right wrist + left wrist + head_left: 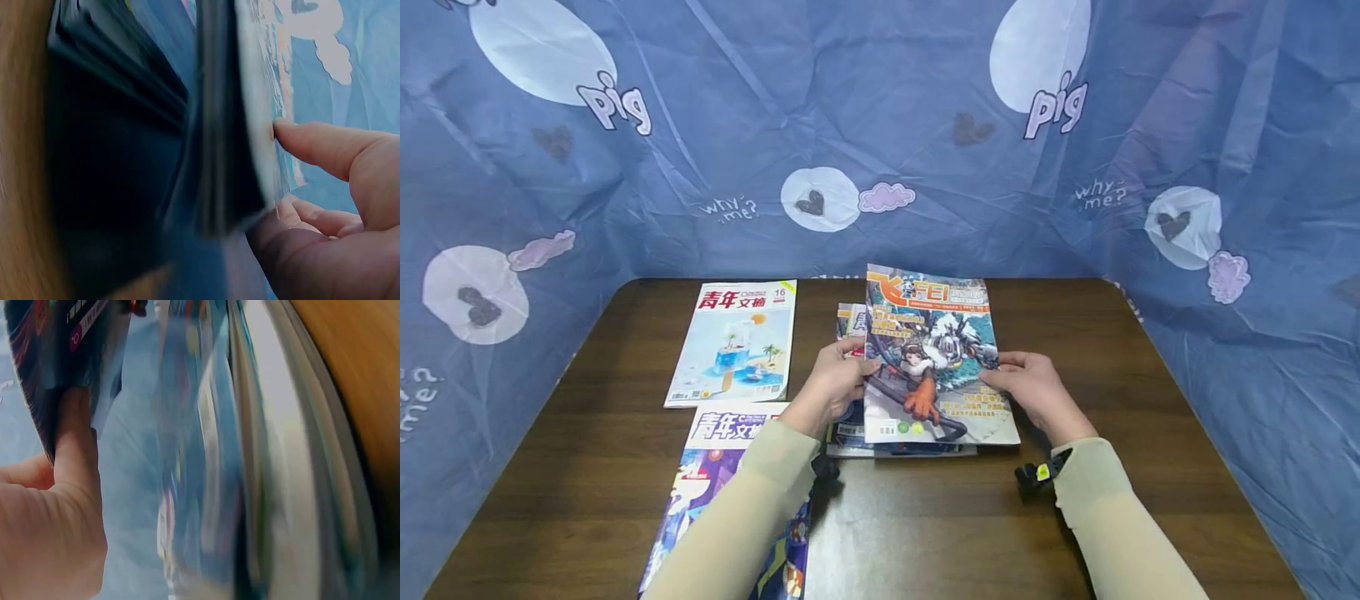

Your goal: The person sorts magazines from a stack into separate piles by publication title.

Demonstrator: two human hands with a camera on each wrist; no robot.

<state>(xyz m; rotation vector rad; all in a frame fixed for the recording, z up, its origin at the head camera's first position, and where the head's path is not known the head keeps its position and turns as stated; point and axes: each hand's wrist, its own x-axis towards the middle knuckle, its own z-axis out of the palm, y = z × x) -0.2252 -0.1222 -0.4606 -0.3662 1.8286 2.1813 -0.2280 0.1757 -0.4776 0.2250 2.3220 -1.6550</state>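
A comic-style magazine [936, 367] with an orange "FEI" title is held up, cover showing, by both hands. My left hand [831, 387] pinches its left edge, thumb on the cover. At the right edge, my right hand [1036, 390] grips it the same way, with the thumb in front. Beneath and behind it lies a stack of magazines [850, 437], mostly hidden by the held one. In the left wrist view the stack's page edges [287, 462] are blurred, apart from the hand. The right wrist view shows the right thumb [319, 144] against the magazine's edge.
A white magazine [737, 350] with a popsicle picture lies at the back left of the brown wooden table [1150, 500]. Nearer, a purple magazine [700, 483] lies partly under the left forearm. Blue patterned cloth [880, 100] hangs behind and along both sides.
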